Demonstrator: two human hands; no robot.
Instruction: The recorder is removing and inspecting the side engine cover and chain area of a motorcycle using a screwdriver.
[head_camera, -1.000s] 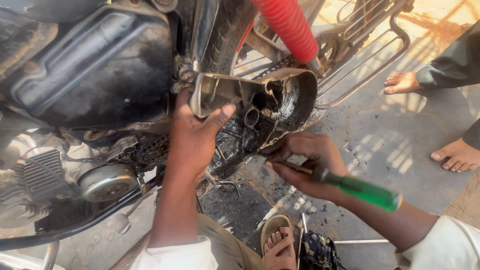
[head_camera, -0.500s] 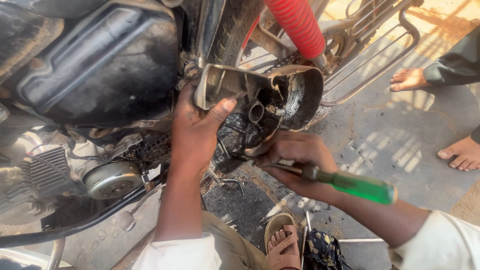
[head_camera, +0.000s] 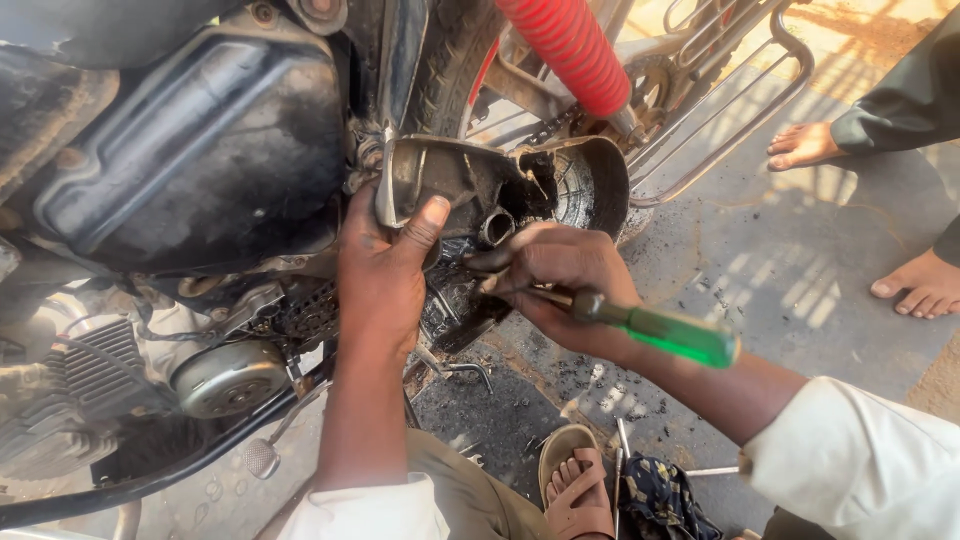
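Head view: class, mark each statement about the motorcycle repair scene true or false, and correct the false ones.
1. The right hand holds a screwdriver with a green handle. True.
2. The left hand rests flat on the ground. False: it grips the metal chain cover.
3. The shock absorber spring is blue. False: it is red.
4. Another person's bare feet show at the right. True.
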